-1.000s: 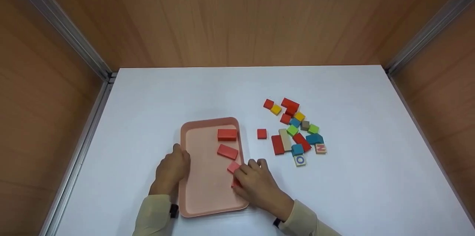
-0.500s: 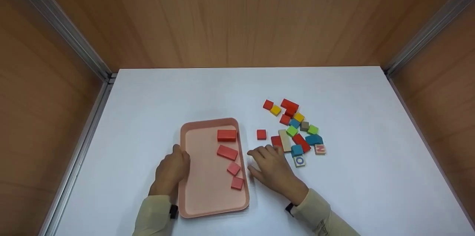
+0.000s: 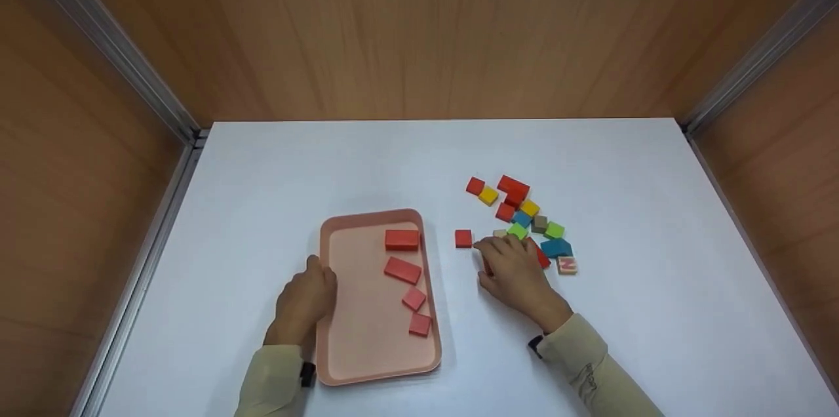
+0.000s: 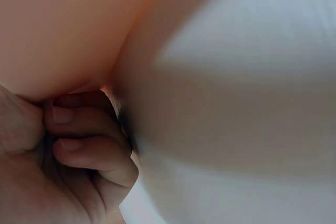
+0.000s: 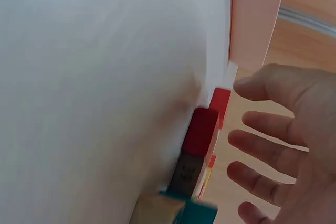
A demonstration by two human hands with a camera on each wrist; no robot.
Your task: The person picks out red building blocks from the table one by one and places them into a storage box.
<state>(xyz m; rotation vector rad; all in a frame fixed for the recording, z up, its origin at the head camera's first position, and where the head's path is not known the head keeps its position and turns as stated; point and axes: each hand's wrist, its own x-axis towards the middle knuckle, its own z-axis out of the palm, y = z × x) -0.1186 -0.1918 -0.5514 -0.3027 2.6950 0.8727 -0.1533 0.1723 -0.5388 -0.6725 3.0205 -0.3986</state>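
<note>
My left hand (image 3: 305,296) grips the left edge of a pink tray (image 3: 359,332); in the left wrist view its fingers (image 4: 94,153) curl against the rim. Several red blocks lie down the tray's right side, among them a long red block (image 3: 402,240) and a small red cube (image 3: 420,324). My right hand (image 3: 519,276) is over the near left part of a pile of coloured blocks, hiding some of them. The right wrist view shows its thumb and fingers spread, beside a red block (image 5: 200,131) and with nothing between them.
A lone red cube (image 3: 463,238) sits between tray and pile. Farther back lie more red blocks (image 3: 513,186) and a yellow cube (image 3: 487,196). At the pile's right are a blue block (image 3: 556,247) and a letter block (image 3: 567,265). Wooden walls (image 3: 419,30) enclose the white table (image 3: 295,168).
My right hand has let go of a small red cube at the tray's right side and moved right and up to the block pile. The left hand and tray stay in place.
</note>
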